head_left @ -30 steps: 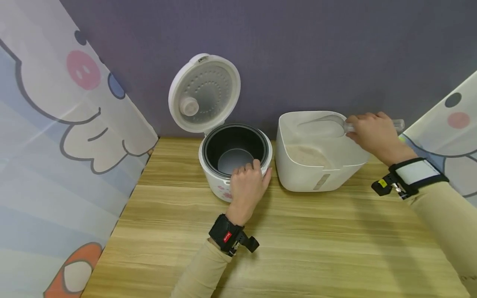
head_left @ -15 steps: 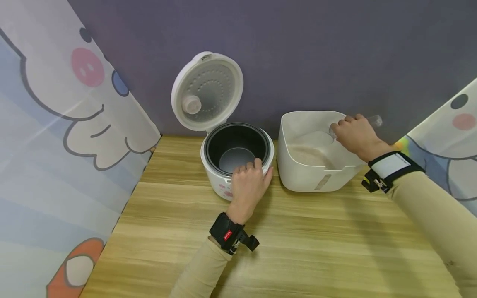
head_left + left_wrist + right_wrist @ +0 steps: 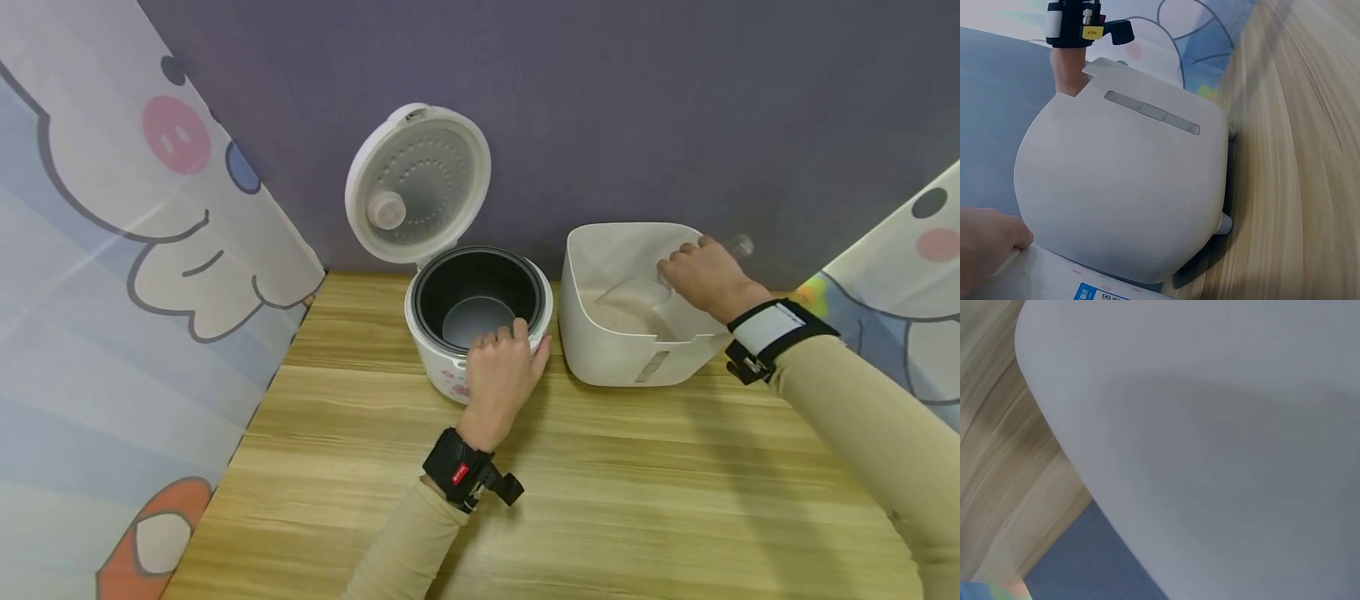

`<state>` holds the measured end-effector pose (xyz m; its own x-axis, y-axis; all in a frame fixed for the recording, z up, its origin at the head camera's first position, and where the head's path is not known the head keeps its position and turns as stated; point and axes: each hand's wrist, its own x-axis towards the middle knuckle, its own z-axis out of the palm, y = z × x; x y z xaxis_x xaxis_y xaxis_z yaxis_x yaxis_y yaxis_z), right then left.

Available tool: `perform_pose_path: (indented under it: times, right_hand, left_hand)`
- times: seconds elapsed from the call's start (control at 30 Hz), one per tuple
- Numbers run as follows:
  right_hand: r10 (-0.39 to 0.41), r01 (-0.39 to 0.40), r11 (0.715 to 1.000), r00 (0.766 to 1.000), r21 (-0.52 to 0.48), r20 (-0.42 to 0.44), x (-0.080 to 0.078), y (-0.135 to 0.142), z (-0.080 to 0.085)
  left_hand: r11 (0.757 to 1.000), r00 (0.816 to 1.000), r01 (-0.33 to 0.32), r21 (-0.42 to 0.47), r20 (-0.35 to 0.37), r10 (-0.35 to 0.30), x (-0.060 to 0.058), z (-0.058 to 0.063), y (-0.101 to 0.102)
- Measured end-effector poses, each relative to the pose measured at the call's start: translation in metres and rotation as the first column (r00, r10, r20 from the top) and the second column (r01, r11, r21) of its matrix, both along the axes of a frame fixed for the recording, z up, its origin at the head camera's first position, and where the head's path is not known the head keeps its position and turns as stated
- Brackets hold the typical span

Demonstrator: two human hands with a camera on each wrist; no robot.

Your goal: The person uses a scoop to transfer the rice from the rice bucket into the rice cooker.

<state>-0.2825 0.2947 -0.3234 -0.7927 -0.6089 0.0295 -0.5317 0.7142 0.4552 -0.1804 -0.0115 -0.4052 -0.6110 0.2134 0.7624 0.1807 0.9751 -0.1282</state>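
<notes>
Scoop (image 3: 639,291) in R hand (image 3: 705,277)

passable: tabletop (image 3: 637,500) between sleeves (image 3: 847,417) | blocking: raised lid (image 3: 431,183) behind cooker (image 3: 437,358), walls of bin (image 3: 603,358) around scoop (image 3: 639,292)

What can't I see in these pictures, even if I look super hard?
- Middle of the scoop: head view, behind the right grip.
- Depth of the grain: head view, hidden by the white bin.
- Words on the blue label: left wrist view, too small, cut off by bottom edge.
- Scoop again: right wrist view, behind the white bin's wall.
</notes>
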Motion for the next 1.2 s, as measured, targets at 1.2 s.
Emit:
perform_pose_path:
  times: [1.2]
  right_hand:
    - [-0.018, 0.104, 0.977, 0.911, -0.186, 0.411, 0.003, 0.008, 0.002]
  left_hand:
    - [1.000, 1.000, 0.001, 0.017, 0.005, -0.001, 0.001, 0.000, 0.001]
